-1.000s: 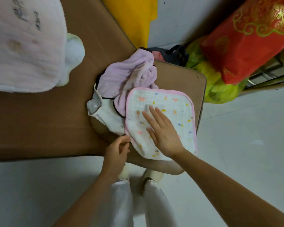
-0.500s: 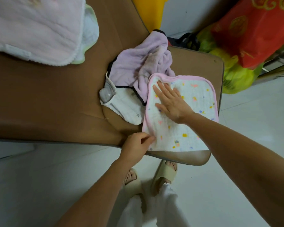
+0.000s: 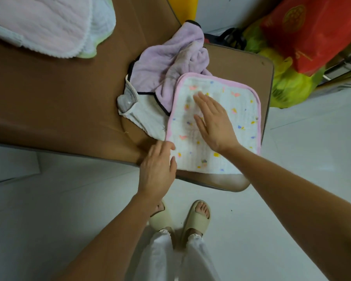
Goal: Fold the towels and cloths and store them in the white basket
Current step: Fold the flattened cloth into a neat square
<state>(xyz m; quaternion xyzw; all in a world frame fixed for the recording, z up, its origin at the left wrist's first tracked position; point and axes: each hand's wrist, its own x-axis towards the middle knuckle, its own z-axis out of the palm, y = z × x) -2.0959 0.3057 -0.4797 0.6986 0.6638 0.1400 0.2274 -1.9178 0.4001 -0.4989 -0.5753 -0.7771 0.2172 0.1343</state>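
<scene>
A white cloth with a pink border and small coloured prints (image 3: 237, 110) lies flat on a brown stool (image 3: 227, 182). My right hand (image 3: 213, 122) presses on its middle with straight fingers. My left hand (image 3: 157, 169) lies flat at the cloth's near left corner, fingers straight. Behind the cloth sit a crumpled lilac towel (image 3: 170, 59) with a black edge and a grey-white muslin cloth (image 3: 142, 116). No white basket is in view.
The stool stands against a brown table (image 3: 55, 102) that carries a pink and white folded blanket (image 3: 47, 23) at its far left. A red bag (image 3: 316, 31) and a yellow-green bag (image 3: 288, 88) crowd the right. My slippered feet (image 3: 197, 218) stand on the pale floor.
My left hand has let go of the cloth's corner and now lies flat. My right hand has slid back toward the cloth's middle.
</scene>
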